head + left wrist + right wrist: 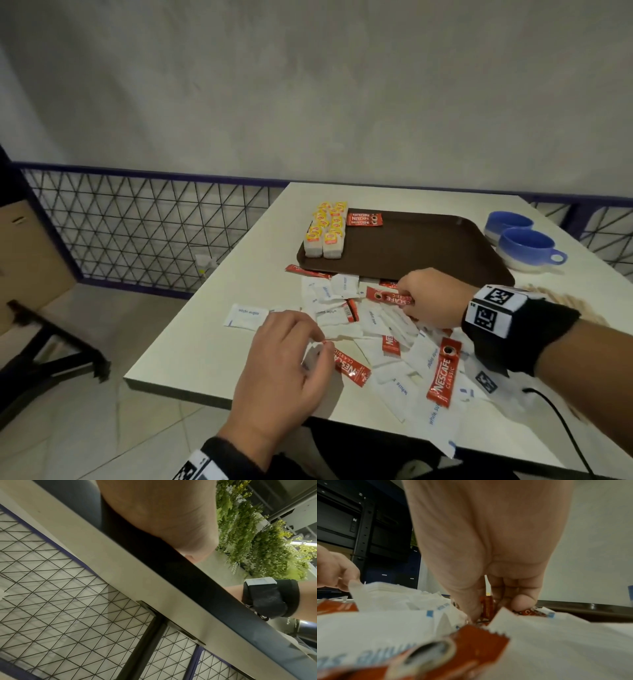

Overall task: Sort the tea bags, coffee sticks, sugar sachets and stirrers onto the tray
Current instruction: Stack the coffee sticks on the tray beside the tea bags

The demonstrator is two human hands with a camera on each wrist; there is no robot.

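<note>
A brown tray (428, 253) lies on the white table (205, 349). Yellow tea bags (325, 228) are stacked in rows at its far left corner, with red coffee sticks (364, 218) beside them. In front of the tray lies a mixed pile of white sugar sachets (346, 322) and red coffee sticks (443, 371). My right hand (406, 302) pinches one coffee stick (385, 295) near the tray's front edge; in the right wrist view my right hand (491, 609) has its fingers curled round this stick (486, 607). My left hand (323, 342) pinches the end of another coffee stick (354, 367) at the pile's left side.
Two blue cups (527, 250) stand right of the tray. Pale wooden sticks (597, 320) show partly behind my right wrist. A black cable (561, 425) runs over the table's near right. A wire mesh fence (144, 222) stands to the left. The left wrist view shows only the table edge (120, 574) from below.
</note>
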